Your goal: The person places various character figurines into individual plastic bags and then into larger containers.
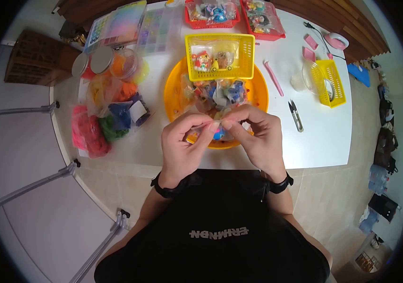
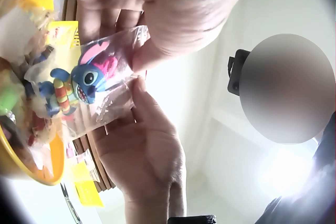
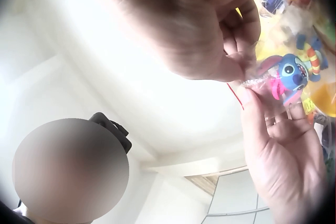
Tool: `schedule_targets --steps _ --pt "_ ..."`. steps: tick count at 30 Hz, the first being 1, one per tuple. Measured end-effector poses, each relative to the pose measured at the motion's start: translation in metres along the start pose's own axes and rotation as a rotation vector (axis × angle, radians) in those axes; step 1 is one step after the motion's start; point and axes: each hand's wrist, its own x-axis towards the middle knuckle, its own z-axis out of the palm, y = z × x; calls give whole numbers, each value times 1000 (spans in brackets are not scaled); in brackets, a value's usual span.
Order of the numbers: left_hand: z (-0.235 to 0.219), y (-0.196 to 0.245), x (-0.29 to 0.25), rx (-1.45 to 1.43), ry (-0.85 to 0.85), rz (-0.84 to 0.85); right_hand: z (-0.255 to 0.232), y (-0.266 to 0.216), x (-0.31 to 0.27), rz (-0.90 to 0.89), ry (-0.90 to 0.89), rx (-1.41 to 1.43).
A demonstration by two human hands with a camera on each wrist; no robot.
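Both hands pinch the top edge of a small clear plastic bag [image 2: 113, 100] between thumbs and fingers, fingertips close together. Inside the bag is a blue big-eared figurine [image 2: 86, 79] with pink inner ears and a striped ring around its middle. My left hand [image 1: 182, 144] grips the bag's left side, and my right hand [image 1: 263, 139] the right side. A thin red line runs along the bag's edge in the right wrist view. Below the hands stands a round orange-yellow basin [image 1: 170, 89] heaped with more bagged figurines [image 1: 220, 92].
A yellow basket [image 1: 246, 56] with bagged toys sits on the basin's far side. To the right lie thread snips [image 1: 296, 115], a pink tool [image 1: 273, 78] and another yellow basket [image 1: 338, 85]. Lidded jars [image 1: 102, 59] and coloured bags [image 1: 88, 132] fill the left. Red baskets [image 1: 277, 35] stand behind.
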Motion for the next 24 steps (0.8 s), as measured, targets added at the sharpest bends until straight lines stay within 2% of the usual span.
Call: schedule_targets --steps 7,11,13,17,19,20,22,24 --pt "-3 9 5 -151 -29 -112 -9 -15 5 -42 -19 -37" --pt "-15 1 5 2 -71 10 -12 -19 8 35 -21 18" --pt "-18 5 6 143 -66 71 -12 -18 9 2 -46 -29" --pt "-18 9 7 176 -8 66 -5 -21 14 -65 -52 -140" --pt "-19 9 8 165 -5 61 -8 -21 15 21 -148 -210" --pt "-18 11 9 151 2 27 -10 -21 16 65 -196 -247" --pt "-16 16 10 123 15 -46 -7 -19 22 56 -182 -221" --pt "-12 5 7 -9 104 -109 -9 -14 31 14 -147 -249"
